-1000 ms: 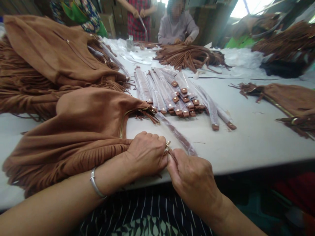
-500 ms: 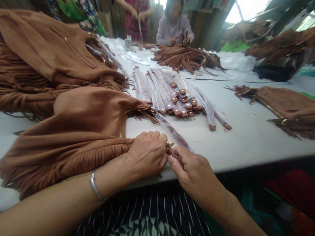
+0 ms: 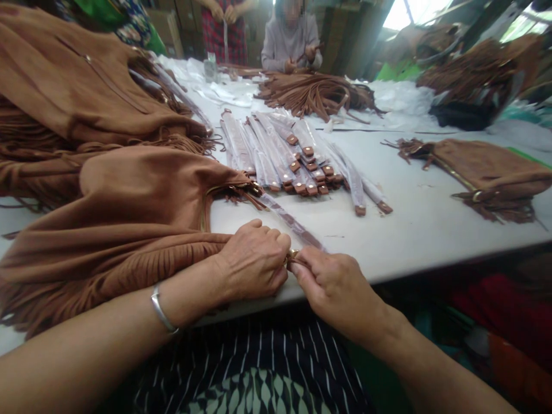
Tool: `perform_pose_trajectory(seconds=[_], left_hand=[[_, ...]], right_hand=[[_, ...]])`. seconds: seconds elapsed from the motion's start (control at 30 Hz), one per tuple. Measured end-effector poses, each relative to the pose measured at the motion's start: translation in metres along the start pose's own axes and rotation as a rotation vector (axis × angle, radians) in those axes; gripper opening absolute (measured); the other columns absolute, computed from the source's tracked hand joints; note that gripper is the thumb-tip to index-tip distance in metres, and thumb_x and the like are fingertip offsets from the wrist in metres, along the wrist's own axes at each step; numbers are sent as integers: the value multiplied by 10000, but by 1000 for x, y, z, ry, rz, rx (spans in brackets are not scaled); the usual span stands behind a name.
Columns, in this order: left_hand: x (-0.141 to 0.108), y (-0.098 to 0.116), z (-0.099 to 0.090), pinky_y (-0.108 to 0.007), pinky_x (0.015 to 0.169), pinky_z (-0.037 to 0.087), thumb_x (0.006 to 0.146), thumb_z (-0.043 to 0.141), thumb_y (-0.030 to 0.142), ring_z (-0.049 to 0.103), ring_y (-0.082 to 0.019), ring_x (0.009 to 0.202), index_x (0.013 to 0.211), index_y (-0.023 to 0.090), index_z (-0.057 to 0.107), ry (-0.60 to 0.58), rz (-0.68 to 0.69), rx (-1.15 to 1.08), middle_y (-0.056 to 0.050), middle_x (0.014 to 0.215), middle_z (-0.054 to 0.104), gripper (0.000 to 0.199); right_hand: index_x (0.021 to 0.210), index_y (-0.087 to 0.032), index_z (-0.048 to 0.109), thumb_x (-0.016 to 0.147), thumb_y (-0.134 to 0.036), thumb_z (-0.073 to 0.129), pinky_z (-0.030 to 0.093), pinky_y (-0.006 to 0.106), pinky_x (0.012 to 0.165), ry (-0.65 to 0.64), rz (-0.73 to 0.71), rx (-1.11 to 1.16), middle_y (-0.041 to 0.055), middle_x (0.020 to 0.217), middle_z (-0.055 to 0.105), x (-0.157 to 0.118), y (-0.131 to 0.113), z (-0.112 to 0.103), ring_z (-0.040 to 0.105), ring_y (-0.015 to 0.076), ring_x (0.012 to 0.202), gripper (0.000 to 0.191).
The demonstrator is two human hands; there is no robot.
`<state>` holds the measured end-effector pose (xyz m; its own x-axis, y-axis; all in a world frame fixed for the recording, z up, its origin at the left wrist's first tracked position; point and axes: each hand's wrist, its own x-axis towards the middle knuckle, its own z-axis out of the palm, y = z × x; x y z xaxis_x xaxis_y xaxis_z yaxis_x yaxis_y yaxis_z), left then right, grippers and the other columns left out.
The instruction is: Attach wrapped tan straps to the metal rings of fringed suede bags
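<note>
Left hand point(image 3: 254, 267) is curled shut on the corner of the brown suede bag point(image 3: 142, 224), knuckles up, pinning the fringed edge to the white table point(image 3: 431, 230) at its near rim; our right hand point(image 3: 334, 287) meets it thumb to thumb, fingers pinched together on a small gold clasp point(image 3: 293, 253) and the end of the plastic-wrapped strap point(image 3: 291, 221) that runs back toward the bag's zip; from the single head view we judge the work goes best if we keep the left fist firm so the soft suede cannot creep, and let only the right fingertips turn the metal, since the clasp is tiny and half hidden between the thumbs; the bag lies flat just left of the hands, its nap matte and velvety, its fringe hanging in thin cut strips; a silver bangle point(image 3: 161, 310) sits on the left wrist; farther up the table a fan of wrapped straps point(image 3: 297, 155) lies in glossy sleeves with tan tabs and gold studs; a heap of bags point(image 3: 86, 98) rises at far left, another bag point(image 3: 487, 167) lies flat at right, and a seated person point(image 3: 291, 43) handles loose straps point(image 3: 314, 92) at the far end.
</note>
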<state>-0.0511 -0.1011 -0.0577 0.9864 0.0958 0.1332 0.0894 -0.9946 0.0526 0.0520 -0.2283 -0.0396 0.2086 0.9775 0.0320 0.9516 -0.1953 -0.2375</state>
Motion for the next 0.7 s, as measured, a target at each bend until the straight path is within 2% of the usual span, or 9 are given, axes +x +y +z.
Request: perform_pose_trajectory(seconds=[0.13, 0.27, 0.5, 0.6, 0.7], left_hand=[[-1, 2, 1, -394, 654, 383, 777, 414, 272, 553, -245, 661, 754, 159, 503, 46, -100, 57, -81, 721, 584, 145], [-1, 2, 0, -387, 636, 386, 771, 435, 335, 553, -248, 654, 740, 161, 503, 72, -192, 64, -78, 713, 580, 189], [-1, 3, -1, -369, 598, 407, 775, 419, 382, 578, -262, 650, 712, 160, 515, 55, -292, 13, -81, 668, 591, 250], [1, 3, 0, -355, 571, 409, 771, 416, 365, 582, -249, 609, 709, 148, 534, 43, -244, 5, -91, 676, 610, 255], [2, 1, 1, -366, 577, 412, 764, 421, 364, 588, -251, 592, 706, 148, 550, 32, -168, -22, -94, 677, 628, 258]], right_hand=[[753, -158, 506, 870, -169, 414, 295, 280, 558, 184, 23, 55, 20, 636, 563, 3, -1, 10, 559, 166, 573, 149], [730, -161, 504, 895, -163, 380, 277, 297, 548, 331, -56, 4, 9, 595, 526, -1, -6, 14, 521, 160, 522, 206], [746, -164, 519, 885, -138, 406, 252, 320, 559, 348, -156, -98, 9, 596, 521, -4, -8, 9, 472, 175, 511, 180], [730, -159, 522, 892, -145, 399, 257, 320, 559, 359, -161, -63, 12, 585, 506, -4, -5, 11, 468, 173, 508, 205], [745, -149, 535, 900, -167, 396, 295, 299, 574, 266, -138, 73, 18, 618, 523, -2, 4, 10, 510, 163, 551, 208]])
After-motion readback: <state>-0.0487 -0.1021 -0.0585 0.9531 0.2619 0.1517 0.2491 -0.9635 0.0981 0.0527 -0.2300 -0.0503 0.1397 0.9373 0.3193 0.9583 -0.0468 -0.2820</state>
